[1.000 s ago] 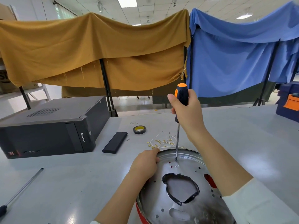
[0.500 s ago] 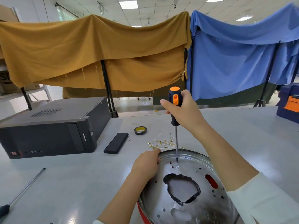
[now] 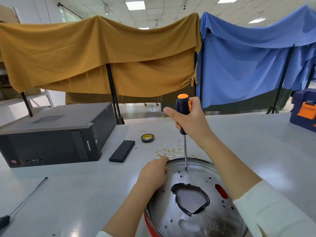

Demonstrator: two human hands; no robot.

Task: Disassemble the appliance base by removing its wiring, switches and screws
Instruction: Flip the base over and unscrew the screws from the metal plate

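Observation:
The appliance base (image 3: 196, 218) is a round silver metal dish with a red outer edge, several small holes and a ragged black-rimmed opening in its middle. It lies at the near edge of the table. My right hand (image 3: 191, 120) grips the black and orange handle of a screwdriver (image 3: 184, 130), held upright with its tip on the far part of the dish, just above a small screw (image 3: 186, 176). My left hand (image 3: 152, 175) grips the dish's far left rim, fingers curled over it.
A heap of removed white wires with brass terminals (image 3: 171, 152) lies just behind the dish. Further back are a roll of tape (image 3: 147, 138), a flat black bar (image 3: 122, 151) and a black computer case (image 3: 51, 134). A second screwdriver (image 3: 22, 202) lies at left. A blue and orange toolbox (image 3: 304, 108) stands at right.
My right hand has turned round the screwdriver handle and shifted slightly, with the tip staying on the same spot of the dish. My left hand has kept its hold on the rim.

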